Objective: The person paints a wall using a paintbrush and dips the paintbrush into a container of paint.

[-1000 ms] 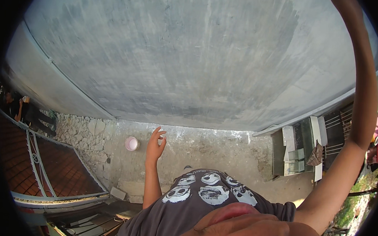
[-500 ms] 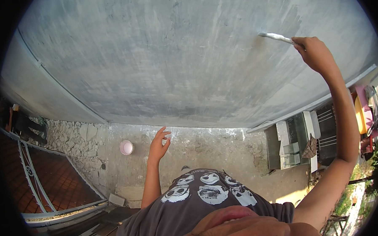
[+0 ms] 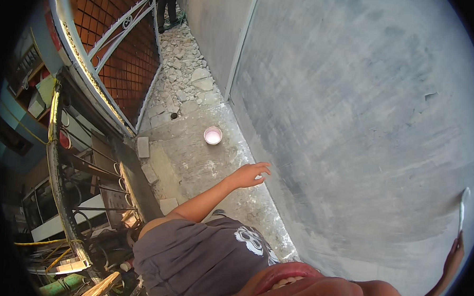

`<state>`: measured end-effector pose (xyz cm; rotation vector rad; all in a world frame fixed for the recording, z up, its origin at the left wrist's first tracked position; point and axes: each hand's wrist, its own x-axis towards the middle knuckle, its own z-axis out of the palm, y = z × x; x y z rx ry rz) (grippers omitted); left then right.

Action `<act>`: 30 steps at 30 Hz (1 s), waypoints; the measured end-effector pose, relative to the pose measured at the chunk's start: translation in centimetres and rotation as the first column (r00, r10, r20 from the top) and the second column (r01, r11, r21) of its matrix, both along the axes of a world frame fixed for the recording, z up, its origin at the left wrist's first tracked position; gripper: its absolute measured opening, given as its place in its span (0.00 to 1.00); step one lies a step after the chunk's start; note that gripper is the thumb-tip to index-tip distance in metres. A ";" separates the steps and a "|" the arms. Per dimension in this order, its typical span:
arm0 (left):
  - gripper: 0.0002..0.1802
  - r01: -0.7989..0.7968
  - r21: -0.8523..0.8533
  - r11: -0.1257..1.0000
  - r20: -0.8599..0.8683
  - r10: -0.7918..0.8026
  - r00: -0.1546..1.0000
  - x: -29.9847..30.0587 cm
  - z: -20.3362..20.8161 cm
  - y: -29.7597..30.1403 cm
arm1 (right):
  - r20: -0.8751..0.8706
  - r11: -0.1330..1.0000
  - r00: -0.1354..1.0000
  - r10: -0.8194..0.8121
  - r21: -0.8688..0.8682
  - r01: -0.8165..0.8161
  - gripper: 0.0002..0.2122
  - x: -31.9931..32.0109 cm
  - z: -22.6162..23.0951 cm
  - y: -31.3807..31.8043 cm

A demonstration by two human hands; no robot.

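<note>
My right hand [image 3: 456, 250] is at the far right edge, its fingers closed round the handle of a paintbrush [image 3: 463, 206]. White smears cover the brush, and its head is up against the grey wall [image 3: 355, 116]. My left hand [image 3: 251, 174] hangs loosely over the wall's foot, fingers slightly bent and apart, with nothing in it. Beyond that hand a small pale bucket [image 3: 205, 139] stands on the concrete floor; whitish stuff shows inside it.
Broken rubble [image 3: 185, 66] lies beyond the bucket, where a person's dark-trousered legs [image 3: 166, 7] stand. A gate with brown panels and white bars [image 3: 123, 29] is at the upper left. Concrete blocks [image 3: 143, 147], dark metal railing [image 3: 67, 167] and cluttered timber are at the left.
My view has swung to the left, bringing the gate, rubble and another person's legs into sight. The brush stays in my right hand, now at the right edge; my left hand stays empty.
</note>
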<state>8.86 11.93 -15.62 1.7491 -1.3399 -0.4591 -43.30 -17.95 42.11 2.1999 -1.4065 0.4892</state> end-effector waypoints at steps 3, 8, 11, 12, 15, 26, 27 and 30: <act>0.16 0.004 0.008 1.000 -0.035 -0.004 0.999 -0.3 0.1 0.9 | -0.195 0.966 0.978 -0.074 0.231 0.119 0.17 1.8 -5.6 1.4; 0.16 0.024 -0.016 1.000 0.018 -0.024 1.000 -1.9 0.4 0.9 | -0.142 0.931 0.989 0.044 0.365 0.012 0.15 4.7 -12.5 6.5; 0.16 0.075 -0.029 0.997 -0.055 -0.076 0.996 -3.8 0.6 0.1 | 0.164 0.885 0.982 0.091 0.439 -0.156 0.15 4.8 -20.5 6.8; 0.15 0.114 -0.055 0.992 -0.100 -0.119 0.988 -4.9 0.6 -0.1 | 0.335 0.818 0.940 0.066 0.521 -0.243 0.15 5.0 -24.4 6.8; 0.20 0.236 -0.097 0.967 -0.313 -0.255 0.915 -8.8 0.7 -0.9 | 0.696 0.618 0.655 -0.294 0.661 -0.425 0.18 7.5 -39.1 8.6; 0.43 0.216 -0.119 0.969 -0.677 -0.239 0.696 -22.8 3.9 -0.4 | 0.789 0.366 0.377 -0.485 0.575 -0.732 0.20 13.5 -56.1 16.8; 0.43 0.224 -0.101 0.969 -0.684 -0.231 0.691 -23.6 4.6 -0.5 | 0.839 0.451 0.407 -0.360 0.539 -0.712 0.19 13.8 -54.8 16.9; 0.47 0.048 -0.284 0.958 -0.659 -0.231 0.716 -25.5 6.9 -0.2 | 0.854 0.615 0.513 0.089 0.358 -0.703 0.14 13.2 -49.5 17.4</act>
